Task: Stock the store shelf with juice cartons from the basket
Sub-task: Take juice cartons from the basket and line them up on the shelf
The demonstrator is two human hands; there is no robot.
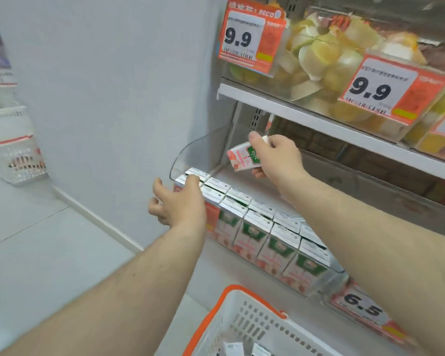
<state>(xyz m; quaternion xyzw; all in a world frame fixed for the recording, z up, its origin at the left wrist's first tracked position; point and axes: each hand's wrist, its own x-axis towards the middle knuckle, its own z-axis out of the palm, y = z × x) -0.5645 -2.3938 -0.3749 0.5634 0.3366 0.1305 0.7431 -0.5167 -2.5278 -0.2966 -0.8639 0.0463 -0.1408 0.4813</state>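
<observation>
My right hand (275,158) grips a pink and green juice carton (243,156), tilted, above the back left of the shelf (247,182). Two rows of the same cartons (262,235) fill the shelf front behind a clear plastic guard. My left hand (180,201) hovers with relaxed fingers at the left end of those rows, its fingertips at the leftmost carton top. The white basket with an orange rim (244,322) sits below, with a few cartons (235,348) visible at its bottom.
A shelf above holds packs of cut fruit (326,62) with orange 9.9 price tags (249,37). A 6.5 tag (362,309) hangs on the lower shelf edge. White wall stands to the left, with another white basket (16,155) on the floor.
</observation>
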